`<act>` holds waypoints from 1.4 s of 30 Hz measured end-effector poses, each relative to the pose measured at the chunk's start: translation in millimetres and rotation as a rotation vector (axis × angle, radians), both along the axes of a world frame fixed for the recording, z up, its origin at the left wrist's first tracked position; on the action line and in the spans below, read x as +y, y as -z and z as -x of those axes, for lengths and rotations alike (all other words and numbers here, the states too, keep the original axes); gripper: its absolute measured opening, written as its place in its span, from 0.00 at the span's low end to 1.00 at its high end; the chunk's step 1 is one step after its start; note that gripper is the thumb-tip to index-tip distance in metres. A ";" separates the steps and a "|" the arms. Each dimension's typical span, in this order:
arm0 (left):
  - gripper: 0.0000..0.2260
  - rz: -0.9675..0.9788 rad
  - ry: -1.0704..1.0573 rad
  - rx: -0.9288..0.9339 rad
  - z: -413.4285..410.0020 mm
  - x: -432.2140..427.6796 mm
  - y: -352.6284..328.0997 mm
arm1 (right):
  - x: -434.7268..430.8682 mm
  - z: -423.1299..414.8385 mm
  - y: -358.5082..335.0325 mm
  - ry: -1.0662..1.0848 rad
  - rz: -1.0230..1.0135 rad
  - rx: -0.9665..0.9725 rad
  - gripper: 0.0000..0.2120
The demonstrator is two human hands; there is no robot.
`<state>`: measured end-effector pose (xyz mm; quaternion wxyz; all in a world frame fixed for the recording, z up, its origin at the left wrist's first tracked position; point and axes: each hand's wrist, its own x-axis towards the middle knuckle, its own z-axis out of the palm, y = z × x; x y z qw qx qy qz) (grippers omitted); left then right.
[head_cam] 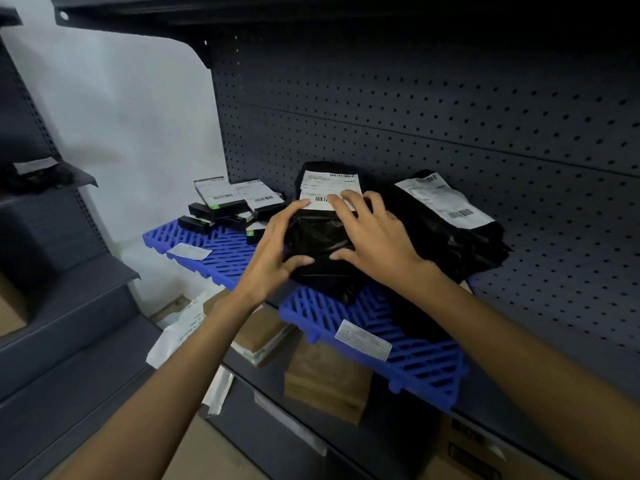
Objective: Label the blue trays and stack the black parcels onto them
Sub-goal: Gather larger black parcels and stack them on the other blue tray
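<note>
A black plastic parcel with a white shipping label lies on the right blue tray. My left hand grips its left edge, and my right hand presses on its top, fingers over the label. A second black parcel with its own label lies behind it to the right. The right tray carries a white label near its front edge. The left blue tray bears a white label and several small black boxes.
The trays sit on a dark metal shelf with a pegboard back. Below are brown cardboard boxes and white paper packets. Another dark shelf unit stands at the left.
</note>
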<state>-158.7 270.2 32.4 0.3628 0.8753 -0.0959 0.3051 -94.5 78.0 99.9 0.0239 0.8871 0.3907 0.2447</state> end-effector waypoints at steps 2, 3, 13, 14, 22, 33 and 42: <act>0.38 -0.011 0.036 -0.016 -1.9 3.8 2.8 | 1.6 2.6 3.1 0.016 -0.027 0.024 0.45; 0.38 -0.008 0.050 -0.023 -2.9 4.2 4.2 | 2.0 4.5 5.6 0.027 -0.047 0.038 0.45; 0.35 0.044 0.141 -0.046 -6.3 12.1 8.3 | 4.9 7.5 2.2 0.026 -0.137 0.276 0.44; 0.35 0.045 0.151 -0.045 -6.8 12.7 8.4 | 2.7 6.5 -0.3 0.017 -0.134 0.329 0.43; 0.35 0.095 0.197 -0.036 -6.6 13.1 9.5 | 5.3 15.9 -5.5 0.076 -0.181 0.458 0.40; 0.36 0.130 0.212 -0.062 -18.2 17.2 17.1 | 8.3 16.8 -0.8 0.042 -0.291 0.481 0.36; 0.38 0.087 0.374 0.028 -46.3 71.3 2.6 | 48.3 24.3 -4.5 0.181 -0.239 0.407 0.33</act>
